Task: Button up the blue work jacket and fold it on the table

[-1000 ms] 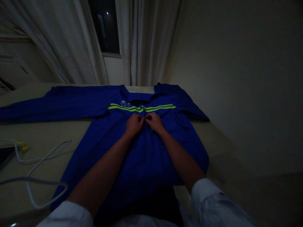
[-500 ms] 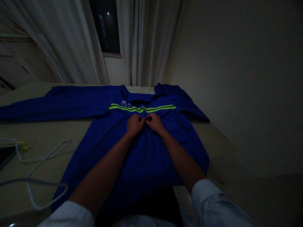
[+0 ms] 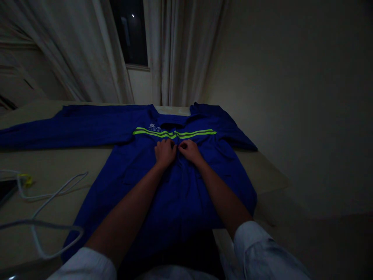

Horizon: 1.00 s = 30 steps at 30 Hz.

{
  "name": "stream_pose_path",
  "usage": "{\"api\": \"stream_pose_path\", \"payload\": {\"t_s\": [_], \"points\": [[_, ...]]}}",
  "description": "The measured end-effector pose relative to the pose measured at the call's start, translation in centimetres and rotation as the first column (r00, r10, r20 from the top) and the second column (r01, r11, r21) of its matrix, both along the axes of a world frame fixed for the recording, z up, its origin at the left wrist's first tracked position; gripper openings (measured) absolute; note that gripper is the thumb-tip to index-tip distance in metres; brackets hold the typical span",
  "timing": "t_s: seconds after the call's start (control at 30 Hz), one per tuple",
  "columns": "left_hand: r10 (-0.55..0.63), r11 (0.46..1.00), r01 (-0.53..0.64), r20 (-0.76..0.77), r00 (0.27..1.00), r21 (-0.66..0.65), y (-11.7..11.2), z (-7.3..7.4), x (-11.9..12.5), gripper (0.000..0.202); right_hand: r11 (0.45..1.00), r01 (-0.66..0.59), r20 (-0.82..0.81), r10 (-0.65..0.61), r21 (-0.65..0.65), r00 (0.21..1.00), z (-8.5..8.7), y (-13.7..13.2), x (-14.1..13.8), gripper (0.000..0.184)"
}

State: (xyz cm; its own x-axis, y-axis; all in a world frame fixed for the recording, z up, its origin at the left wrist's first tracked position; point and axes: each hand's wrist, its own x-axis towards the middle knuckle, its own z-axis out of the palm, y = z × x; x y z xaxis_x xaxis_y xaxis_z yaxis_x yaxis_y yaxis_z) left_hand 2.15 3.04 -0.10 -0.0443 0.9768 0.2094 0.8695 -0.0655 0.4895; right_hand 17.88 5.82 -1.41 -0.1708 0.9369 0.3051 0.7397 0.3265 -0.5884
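A blue work jacket (image 3: 145,186) with fluorescent yellow-green chest stripes and a white logo lies spread out, front side up, its collar at the far end. My left hand (image 3: 166,152) pinches the jacket's front edge just below the stripes. Close beside it, my right hand (image 3: 190,151) has thumb and forefinger pinched on the other side of the same front opening. Whatever small fastener may be between the fingertips is too dark to make out.
The jacket rests on a pale table (image 3: 96,163). At left a white cable (image 3: 58,192) loops across the tabletop beside a dark flat device (image 3: 7,190) and a yellow item (image 3: 27,179). Curtains (image 3: 180,50) and a window stand behind; a wall (image 3: 291,97) rises at right.
My left hand has shifted slightly left, its fingers a little more raised, widening the gap between the hands. The right hand stays nearly in place, and the jacket lies as before.
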Motion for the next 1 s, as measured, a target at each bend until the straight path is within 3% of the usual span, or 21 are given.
{"api": "stream_pose_path", "payload": {"t_s": [0.23,0.43,0.6,0.77,1.0], "points": [[-0.131,0.991,0.131,-0.006,0.991,0.002,0.2,0.1,-0.7,0.022,0.999,-0.011,-0.017,0.010,-0.033,1.000,0.1,0.0,0.4,0.014],[-0.143,0.990,0.141,-0.070,0.987,-0.033,0.2,0.2,-1.1,0.028,0.999,0.013,-0.010,-0.014,-0.040,1.000,0.0,0.1,0.2,0.022],[-0.152,0.987,0.150,-0.031,0.988,-0.059,0.8,-0.3,-1.3,0.024,0.999,0.035,-0.005,-0.036,-0.037,0.999,-0.1,0.1,0.0,0.019],[-0.181,0.982,0.180,-0.004,0.984,-0.049,1.1,-0.6,-1.7,0.021,0.999,-0.037,0.000,0.037,-0.033,0.999,0.1,0.0,0.3,0.022],[-0.201,0.979,0.201,-0.013,0.980,-0.021,0.9,-0.6,-1.6,0.023,1.000,-0.003,-0.001,0.003,-0.027,1.000,-0.1,0.4,-0.1,0.007]]}}
